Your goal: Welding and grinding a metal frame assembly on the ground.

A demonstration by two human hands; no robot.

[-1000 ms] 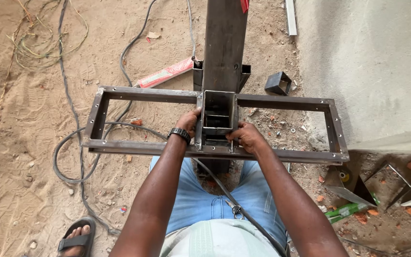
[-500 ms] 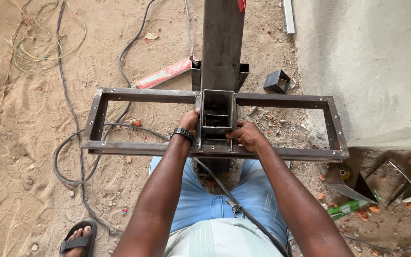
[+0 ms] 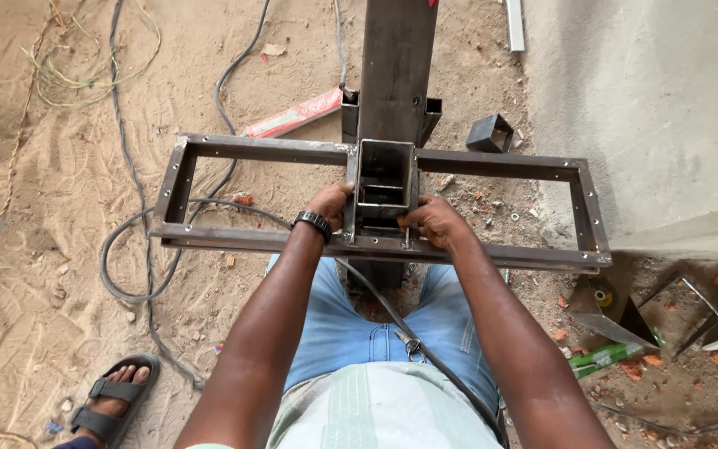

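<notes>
A: Step in hand?
B: Looks like holding/aligning. Left hand [image 3: 330, 202] grips the left wall of the square steel socket [image 3: 386, 179]; right hand [image 3: 430, 223] clasps its near-right edge.
A: Where's the socket?
B: Mid of the rectangular steel frame [image 3: 209, 237], over the person's lap, above sandy ground [image 3: 60, 274].
A: Next move needs?
B: Prob. steady, square hold vs. the dark upright post [image 3: 396, 66].
A: Look?
B: Bare grey metal, open-topped, frame w/ holes.

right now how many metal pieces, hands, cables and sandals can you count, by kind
rectangular metal frame: 1
upright square metal post: 1
short square tube offcut: 1
hands on the frame's centre socket: 2, left hand and right hand
grey cables on the sand: at least 2
sandal: 1
total: 8
</notes>
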